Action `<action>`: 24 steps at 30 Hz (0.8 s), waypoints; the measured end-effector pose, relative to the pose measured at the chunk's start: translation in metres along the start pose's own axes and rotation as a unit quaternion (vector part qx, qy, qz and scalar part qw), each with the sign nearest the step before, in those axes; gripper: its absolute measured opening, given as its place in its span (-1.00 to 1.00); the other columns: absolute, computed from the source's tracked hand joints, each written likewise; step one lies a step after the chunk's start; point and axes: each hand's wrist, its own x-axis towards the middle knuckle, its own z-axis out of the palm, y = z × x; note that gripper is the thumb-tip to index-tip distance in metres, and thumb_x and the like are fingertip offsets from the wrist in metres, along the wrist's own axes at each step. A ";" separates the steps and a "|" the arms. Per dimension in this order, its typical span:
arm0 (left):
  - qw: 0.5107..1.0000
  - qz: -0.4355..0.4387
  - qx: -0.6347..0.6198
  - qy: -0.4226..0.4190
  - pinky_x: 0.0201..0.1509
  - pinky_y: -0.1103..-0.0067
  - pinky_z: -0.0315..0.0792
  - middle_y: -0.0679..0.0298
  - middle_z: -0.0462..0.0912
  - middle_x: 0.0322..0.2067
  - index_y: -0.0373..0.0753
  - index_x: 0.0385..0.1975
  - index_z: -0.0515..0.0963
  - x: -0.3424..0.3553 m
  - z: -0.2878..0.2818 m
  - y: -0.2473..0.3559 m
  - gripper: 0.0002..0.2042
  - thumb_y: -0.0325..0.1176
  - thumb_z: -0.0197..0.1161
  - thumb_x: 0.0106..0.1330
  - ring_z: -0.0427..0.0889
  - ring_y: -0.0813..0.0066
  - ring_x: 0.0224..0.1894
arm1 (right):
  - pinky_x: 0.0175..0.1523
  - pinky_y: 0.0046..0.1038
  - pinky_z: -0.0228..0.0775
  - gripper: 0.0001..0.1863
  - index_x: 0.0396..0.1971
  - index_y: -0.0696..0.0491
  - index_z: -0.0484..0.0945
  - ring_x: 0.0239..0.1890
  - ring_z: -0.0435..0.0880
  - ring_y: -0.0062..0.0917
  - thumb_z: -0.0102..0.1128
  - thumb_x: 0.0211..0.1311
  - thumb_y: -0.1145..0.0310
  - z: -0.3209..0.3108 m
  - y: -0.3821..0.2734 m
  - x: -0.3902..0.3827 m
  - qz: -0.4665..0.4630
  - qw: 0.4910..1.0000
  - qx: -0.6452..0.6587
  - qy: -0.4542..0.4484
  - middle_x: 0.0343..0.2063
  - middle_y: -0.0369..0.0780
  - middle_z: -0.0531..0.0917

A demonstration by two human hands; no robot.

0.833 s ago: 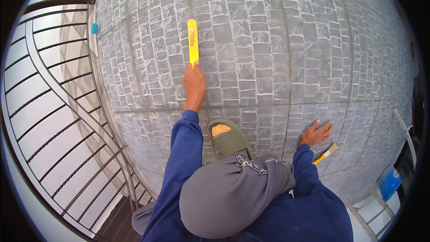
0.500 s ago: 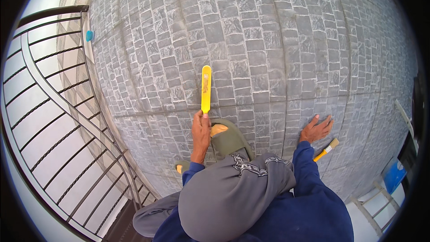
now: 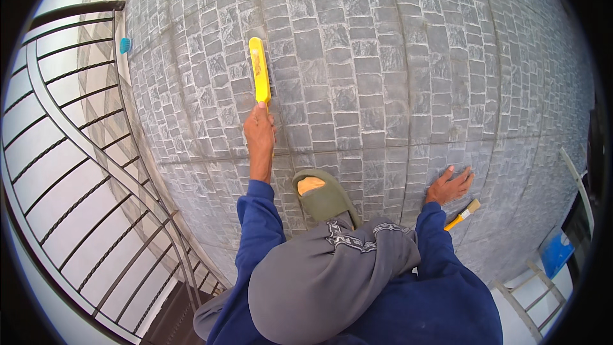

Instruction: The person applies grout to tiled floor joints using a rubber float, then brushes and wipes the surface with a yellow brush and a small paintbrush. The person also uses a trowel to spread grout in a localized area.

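Observation:
My left hand [image 3: 260, 137] grips the end of a long yellow brush [image 3: 259, 67] with a worn patch on its back, held low over the grey cobble-patterned floor [image 3: 345, 70]. My right hand [image 3: 449, 185] rests palm down on the floor at lower right with fingers apart. Just below it lies a paintbrush [image 3: 461, 216] with a yellow handle and pale bristles. My green slipper [image 3: 325, 199] is on the floor between my hands.
A curved black metal railing [image 3: 75, 4] runs down the left side, with a small teal brush [image 3: 126, 45] beside it at the floor's edge. At lower right are a blue object [image 3: 556, 253], a metal ladder-like frame [image 3: 535, 305] and a pale strip [image 3: 578, 181].
The left hand and long brush first drew back toward my foot, then moved forward again and somewhat to the left. The right hand stays in about the same place.

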 end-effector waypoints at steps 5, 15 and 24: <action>0.989 0.008 0.129 0.073 -0.45 0.49 0.26 0.31 0.39 -0.58 -0.35 -0.21 0.55 -0.117 -0.031 -0.079 -0.57 -0.05 -0.03 0.59 0.30 0.54 -0.54 | 0.45 -0.03 -0.02 -0.29 0.44 0.03 0.21 0.46 0.13 -0.11 -0.15 0.51 -0.15 0.001 0.000 -0.001 0.003 1.000 0.005 -0.004 0.43 0.01 0.16; 0.948 0.251 0.171 0.095 -0.37 0.23 0.29 -0.02 0.47 -0.59 -0.41 -0.35 0.54 0.050 0.037 0.033 -0.60 -0.16 -0.02 0.55 0.39 0.15 -0.54 | 0.45 -0.01 -0.02 -0.28 0.45 0.05 0.19 0.46 0.12 -0.09 -0.17 0.51 -0.15 0.000 0.002 0.000 0.002 1.000 0.009 -0.013 0.42 0.02 0.17; 0.998 0.052 0.018 0.038 -0.56 0.55 0.17 0.41 0.40 -0.62 -0.33 -0.43 0.53 0.006 0.030 0.019 -0.58 -0.08 0.03 0.54 0.28 0.68 -0.61 | 0.45 -0.03 -0.01 -0.29 0.44 0.05 0.20 0.46 0.13 -0.10 -0.17 0.52 -0.14 0.003 0.006 -0.002 -0.007 1.000 -0.013 0.002 0.43 0.01 0.17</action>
